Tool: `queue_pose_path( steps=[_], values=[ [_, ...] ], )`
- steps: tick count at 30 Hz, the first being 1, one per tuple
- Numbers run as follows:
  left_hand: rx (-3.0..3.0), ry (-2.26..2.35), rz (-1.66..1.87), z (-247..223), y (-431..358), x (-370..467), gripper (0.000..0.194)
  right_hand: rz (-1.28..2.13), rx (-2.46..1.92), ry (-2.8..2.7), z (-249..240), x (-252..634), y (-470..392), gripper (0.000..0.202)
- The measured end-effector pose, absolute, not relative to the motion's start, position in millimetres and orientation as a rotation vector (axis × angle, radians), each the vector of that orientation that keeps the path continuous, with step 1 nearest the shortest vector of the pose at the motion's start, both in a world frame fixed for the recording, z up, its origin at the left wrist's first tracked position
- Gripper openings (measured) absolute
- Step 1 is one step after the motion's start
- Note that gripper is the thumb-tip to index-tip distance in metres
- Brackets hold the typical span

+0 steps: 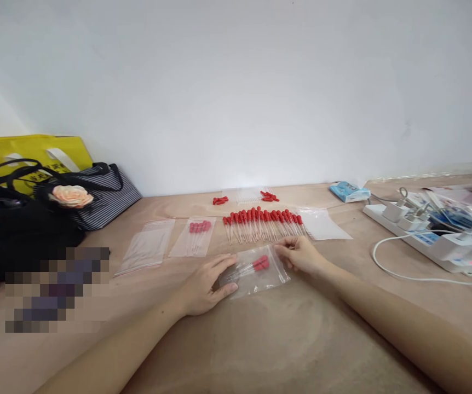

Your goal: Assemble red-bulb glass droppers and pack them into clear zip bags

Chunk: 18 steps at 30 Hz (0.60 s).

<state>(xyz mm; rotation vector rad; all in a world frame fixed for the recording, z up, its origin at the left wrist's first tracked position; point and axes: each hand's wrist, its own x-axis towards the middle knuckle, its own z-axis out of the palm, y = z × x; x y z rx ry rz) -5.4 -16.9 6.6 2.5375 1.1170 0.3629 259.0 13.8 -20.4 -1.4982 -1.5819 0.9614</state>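
Note:
A clear zip bag (pixel 271 282) lies in front of me with several red-bulbed glass droppers (pixel 261 263) inside, their bulbs toward the right. My left hand (pixel 207 287) rests over the bag's left end, its fingers stretched out and the thumb apart from them. At the upper right edge, by the zip strip, my right hand (pixel 299 253) is closed in a pinch on the bag. Just beyond the bag runs a row of loose droppers (pixel 256 221), red bulbs pointing away from me. To the left lies a second zip bag (pixel 197 246) with droppers in it.
Flat zip bags (pixel 148 246) lie left, and a white packet (pixel 324 224) lies right. Loose red bulbs (pixel 269 196) sit near the wall. A tissue pack (pixel 349 191) and a power strip (pixel 420 238) with cables are at right. Bags (pixel 108 191) stand at left.

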Motion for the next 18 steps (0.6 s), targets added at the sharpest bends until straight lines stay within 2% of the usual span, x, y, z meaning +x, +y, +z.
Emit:
queue_pose_path(
  steps=[2, 5, 8, 18],
  values=[
    [2.539, 1.101, 0.357, 6.4, -16.5, -5.6, 0.040, 0.639, -1.546, -1.605, -13.7, 281.4, 33.0, 0.020],
    [2.544, 1.062, 0.364, 6.4, -15.8, -5.9, 0.037, 0.259, -1.876, -1.587, -7.3, 316.0, 65.5, 0.021],
    [2.538, 1.062, 0.371, 6.7, -15.7, -6.2, 0.037, 0.245, -1.934, -1.574, -11.0, 335.1, 87.7, 0.023],
    [2.538, 1.073, 0.362, 5.2, -14.5, -7.0, 0.039, 0.453, -1.795, -1.345, -20.1, 334.5, 96.4, 0.010]
  ],
)
